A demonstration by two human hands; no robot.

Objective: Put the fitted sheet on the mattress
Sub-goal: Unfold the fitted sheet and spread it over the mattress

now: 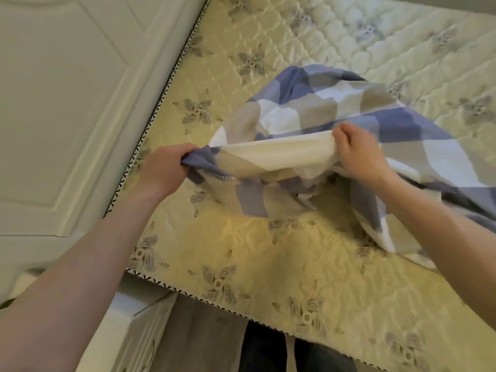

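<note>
Sheet [322, 108] lies in a loose heap on the mattress [241, 251], bunched over the middle and trailing off to the right, checked in blue, tan and white. I have it by one edge, lifted off the quilted top. The left hand [163, 165] is fisted round a blue bunch of the hem, fingers fully curled. The right hand [357, 151] pinches the same edge further along, thumb and fingers closed on a white fold. Between them the edge is drawn into a rolled band, and slack cloth hangs beneath it down toward the mattress.

By my reading the job is barely begun. No corner that I can see is fitted. The near corner [145, 264], beside the white panel [53, 103], is bare, with the black-and-white piping [161, 92] showing along both of its edges, and most of the quilted top is uncovered. The right side of the bed runs out of view, so I cannot tell how the corners there stand.

I judge this as the sorting step: working along the hem to find a corner pocket. Nearly everything is left to do:
- find that pocket
- spread the cloth out
- hook each corner over the mattress
- draw the sides down and smooth the top
</note>
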